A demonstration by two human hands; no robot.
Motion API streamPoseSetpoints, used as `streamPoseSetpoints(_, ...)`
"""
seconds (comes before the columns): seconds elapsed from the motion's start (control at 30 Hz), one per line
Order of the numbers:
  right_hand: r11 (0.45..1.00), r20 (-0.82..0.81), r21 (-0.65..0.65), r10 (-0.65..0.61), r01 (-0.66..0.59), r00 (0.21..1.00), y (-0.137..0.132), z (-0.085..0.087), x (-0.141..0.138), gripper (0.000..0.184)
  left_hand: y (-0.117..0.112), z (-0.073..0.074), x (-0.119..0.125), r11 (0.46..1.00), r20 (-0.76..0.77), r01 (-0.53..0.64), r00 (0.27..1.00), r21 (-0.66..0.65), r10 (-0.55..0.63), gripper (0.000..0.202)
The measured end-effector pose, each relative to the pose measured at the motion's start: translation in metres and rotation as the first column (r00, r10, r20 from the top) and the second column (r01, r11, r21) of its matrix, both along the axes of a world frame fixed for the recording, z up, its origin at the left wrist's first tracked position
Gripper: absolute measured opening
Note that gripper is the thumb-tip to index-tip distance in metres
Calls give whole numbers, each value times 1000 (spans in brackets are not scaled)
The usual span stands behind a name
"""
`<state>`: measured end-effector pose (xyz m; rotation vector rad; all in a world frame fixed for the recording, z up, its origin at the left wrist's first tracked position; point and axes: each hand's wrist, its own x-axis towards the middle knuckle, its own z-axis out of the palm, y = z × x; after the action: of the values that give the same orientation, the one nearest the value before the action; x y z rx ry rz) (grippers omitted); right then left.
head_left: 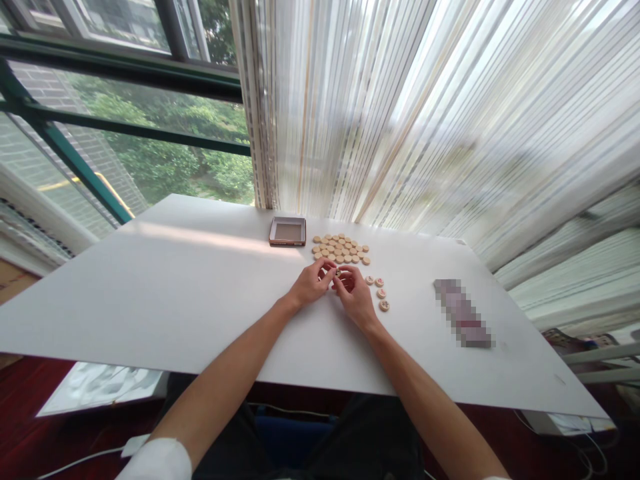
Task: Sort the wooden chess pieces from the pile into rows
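Clock centred on the hands, 12 = far table edge. Left hand and right hand both pinch one small round piece at the fingertips, just above the white table. Cluster of plain-faced discs near, at 12. Open shallow box at 10. Four marked discs beside right hand, 3 to 4. Pixelated item farther out, also 3 to 4; can't identify.

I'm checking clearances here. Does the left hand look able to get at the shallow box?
Probably yes: nothing stands between the left hand and the shallow box, though that hand's fingers are at a disc.
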<state>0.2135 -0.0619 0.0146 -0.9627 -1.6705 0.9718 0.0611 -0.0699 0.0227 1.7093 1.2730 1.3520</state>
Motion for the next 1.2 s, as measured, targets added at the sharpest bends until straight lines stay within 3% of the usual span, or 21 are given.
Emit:
streamPoseSetpoints(0.23,1000,-5,-8,-11,11,1000,0,0,-1,29,2,-5,0,999,9,-30,1000,17,30,22)
streamPoseSetpoints(0.53,999,-8,-5,-39,39,999,1,-1,0,30,1,-4,-1,999,-26,54,998,3,-54,28)
streamPoseSetpoints(1.2,1000,5,-4,-25,25,1000,2,-1,1,30,2,-6,-2,998,-41,61,997,14,-60,30)
